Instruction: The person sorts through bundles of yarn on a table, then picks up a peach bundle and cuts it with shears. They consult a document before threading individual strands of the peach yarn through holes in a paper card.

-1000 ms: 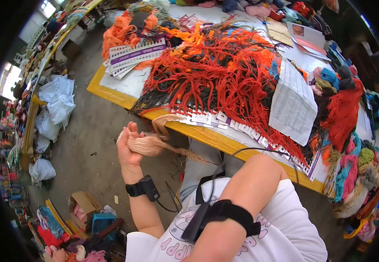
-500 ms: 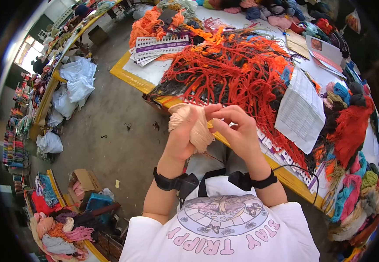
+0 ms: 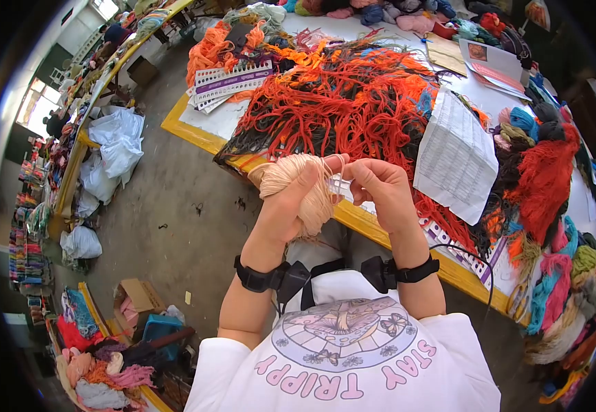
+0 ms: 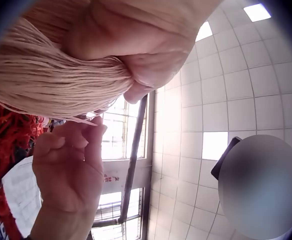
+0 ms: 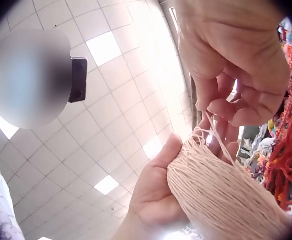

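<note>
A peach-coloured skein of yarn is gripped in my left hand, its thumb lying across the strands. My right hand is just to the right of the skein's top end, pinching a thin strand of it between thumb and fingertips. In the right wrist view, that strand runs from the looped end of the skein up to the right fingertips. The left wrist view shows the skein's strands gathered tightly towards the left hand.
A yellow-edged table lies ahead, heaped with red, orange and black yarn. Punched cards and a printed sheet lie on it. More coloured skeins hang at the right. White bags stand at the left.
The left hand brought the skein from the left to in front of the body. The right hand came across to its end and now pinches a strand.
</note>
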The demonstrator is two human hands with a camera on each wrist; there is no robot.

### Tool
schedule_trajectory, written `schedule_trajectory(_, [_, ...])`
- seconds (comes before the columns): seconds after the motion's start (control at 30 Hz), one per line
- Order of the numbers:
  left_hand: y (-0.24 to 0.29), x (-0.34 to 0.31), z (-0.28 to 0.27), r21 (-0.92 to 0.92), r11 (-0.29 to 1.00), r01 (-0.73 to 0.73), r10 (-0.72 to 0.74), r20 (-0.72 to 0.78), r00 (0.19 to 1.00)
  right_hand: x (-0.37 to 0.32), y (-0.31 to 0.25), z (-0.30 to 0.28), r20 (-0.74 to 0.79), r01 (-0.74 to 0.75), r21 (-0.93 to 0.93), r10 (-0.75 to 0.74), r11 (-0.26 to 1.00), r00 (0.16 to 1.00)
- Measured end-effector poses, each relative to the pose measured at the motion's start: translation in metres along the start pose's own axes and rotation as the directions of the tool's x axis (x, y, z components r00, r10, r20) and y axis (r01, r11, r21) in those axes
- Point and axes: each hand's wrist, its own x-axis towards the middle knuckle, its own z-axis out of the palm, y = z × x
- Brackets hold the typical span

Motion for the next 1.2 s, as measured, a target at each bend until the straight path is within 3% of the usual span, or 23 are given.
schedule_trajectory(0.07, [-0.003,0.002,-0.003,-0.005,1.000,0.010,-0.010,0.009,1.000,-0.002,-0.003,0.003,0.018,-0.013,-0.101,0.015,0.995,1.000])
schedule_trajectory(0.17, [-0.003,0.002,-0.002,-0.006,1.000,0.017,-0.017,0.036,0.999,-0.003,0.004,0.014,0.092,0.165,-0.140,-0.153,0.976,0.984])
schedule_trajectory(0.37, [0.000,0.001,-0.007,-0.001,1.000,-0.004,0.004,0.042,0.999,-0.002,0.003,0.011,0.024,0.070,-0.129,-0.067,0.989,0.997])
schedule_trajectory(0.47, [0.001,0.000,-0.005,-0.002,1.000,-0.008,0.008,-0.017,1.000,-0.002,0.004,0.012,0.034,0.042,-0.016,-0.041,0.999,0.999])
schedule_trajectory(0.67, [-0.003,0.003,-0.011,-0.030,1.000,-0.006,0.005,-0.048,0.999,-0.002,0.010,0.010,0.017,0.067,0.053,-0.068,0.996,0.998])
schedule_trajectory(0.77, [-0.002,0.003,-0.011,-0.074,0.997,0.006,-0.007,-0.012,1.000,-0.002,0.010,0.009,-0.018,0.035,-0.038,-0.035,0.999,0.999])
schedule_trajectory(0.87, [-0.004,0.004,-0.009,-0.113,0.994,-0.017,0.014,-0.027,1.000,0.001,0.017,0.017,0.038,0.223,-0.195,-0.219,0.955,0.975])
schedule_trajectory(0.97, [-0.005,0.003,-0.011,-0.110,0.994,-0.009,0.005,-0.036,0.999,-0.002,0.002,0.023,-0.023,0.063,-0.076,-0.065,0.995,0.998])
schedule_trajectory(1.1, [-0.005,0.003,-0.011,-0.052,0.999,-0.014,0.014,0.006,1.000,0.004,0.014,0.019,0.007,0.078,-0.111,-0.078,0.991,0.997])
schedule_trajectory(1.2, [-0.008,0.003,-0.003,-0.032,0.999,-0.020,0.017,-0.077,0.997,0.004,0.014,0.019,0.015,0.085,-0.135,-0.083,0.987,0.996])
